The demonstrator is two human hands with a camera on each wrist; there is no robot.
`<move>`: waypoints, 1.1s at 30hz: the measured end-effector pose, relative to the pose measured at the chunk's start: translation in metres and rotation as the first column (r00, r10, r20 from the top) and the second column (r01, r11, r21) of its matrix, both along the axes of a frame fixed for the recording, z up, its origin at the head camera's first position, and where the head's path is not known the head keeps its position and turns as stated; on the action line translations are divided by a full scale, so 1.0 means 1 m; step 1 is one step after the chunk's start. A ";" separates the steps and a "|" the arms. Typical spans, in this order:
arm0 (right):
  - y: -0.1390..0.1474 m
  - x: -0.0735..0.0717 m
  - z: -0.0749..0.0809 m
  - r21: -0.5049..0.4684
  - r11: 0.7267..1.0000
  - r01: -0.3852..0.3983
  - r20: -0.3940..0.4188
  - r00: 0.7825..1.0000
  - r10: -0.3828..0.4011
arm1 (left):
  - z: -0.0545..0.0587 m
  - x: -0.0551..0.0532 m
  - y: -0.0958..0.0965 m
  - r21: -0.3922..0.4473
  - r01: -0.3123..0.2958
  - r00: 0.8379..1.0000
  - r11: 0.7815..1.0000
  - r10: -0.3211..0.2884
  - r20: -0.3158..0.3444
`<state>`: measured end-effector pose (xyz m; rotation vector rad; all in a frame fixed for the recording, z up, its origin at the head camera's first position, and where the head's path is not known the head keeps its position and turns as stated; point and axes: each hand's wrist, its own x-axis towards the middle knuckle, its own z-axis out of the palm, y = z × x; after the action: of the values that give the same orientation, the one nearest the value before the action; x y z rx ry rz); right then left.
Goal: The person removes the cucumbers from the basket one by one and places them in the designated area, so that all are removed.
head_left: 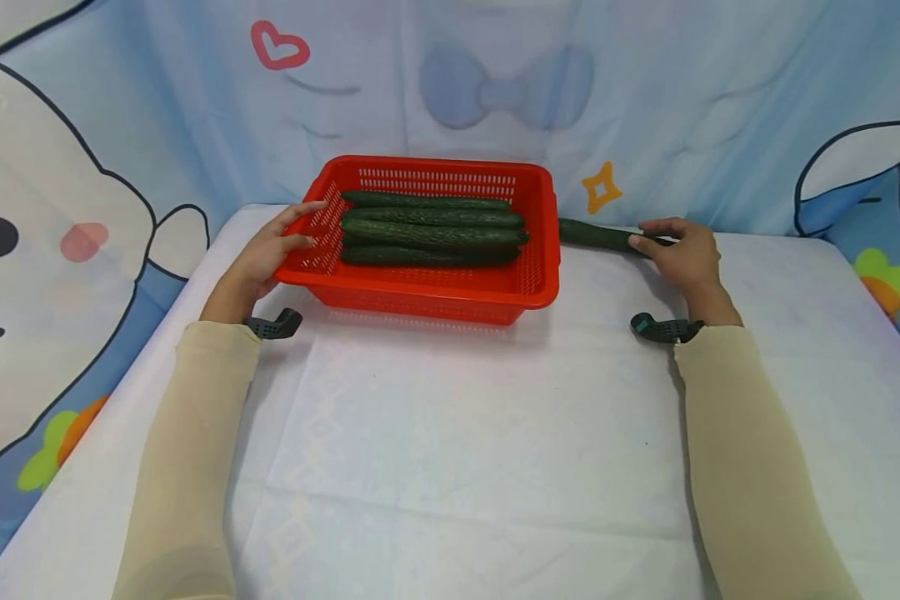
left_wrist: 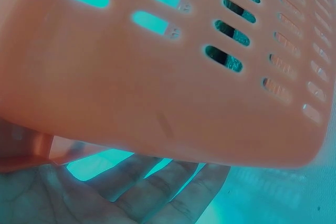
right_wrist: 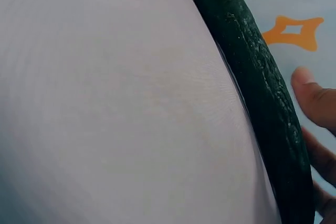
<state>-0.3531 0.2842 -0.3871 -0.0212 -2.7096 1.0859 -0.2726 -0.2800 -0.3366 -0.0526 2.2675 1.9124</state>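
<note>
A red plastic basket [head_left: 435,292] with slotted walls stands toward the back of the table. Several dark green cucumbers [head_left: 431,235] lie lengthwise in it. My left hand [head_left: 264,254] grips the basket's left rim, its thumb and a finger reaching over the edge; the left wrist view has the fingers [left_wrist: 157,190] partly hidden behind the basket wall. One more cucumber [head_left: 596,235] lies on the table right of the basket. Around its right end is my right hand [head_left: 681,254]. In the right wrist view the thumb [right_wrist: 315,100] stands apart from the cucumber, and other fingertips are partly hidden behind it.
A white cloth covers the table [head_left: 465,433]. Behind it hangs a blue curtain [head_left: 645,75] with printed cartoon figures. Dark devices [head_left: 273,323] are strapped to both wrists.
</note>
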 end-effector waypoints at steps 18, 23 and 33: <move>-0.026 0.010 0.038 0.068 0.997 -0.043 -0.087 0.995 0.049 | 0.001 0.001 0.001 -0.012 0.003 1.000 1.000 -0.003 0.004; -0.057 0.023 0.060 0.076 0.991 -0.106 -0.124 0.986 0.115 | 0.002 0.002 0.000 -0.011 0.006 1.000 1.000 -0.006 0.003; -0.115 0.049 0.077 0.110 0.953 -0.283 -0.254 0.919 0.302 | 0.002 0.001 0.002 -0.012 0.007 1.000 1.000 -0.007 -0.001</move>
<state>-0.3040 0.1688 -0.3102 0.5221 -2.5519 0.9802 -0.2721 -0.2781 -0.3350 -0.0458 2.2775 1.8957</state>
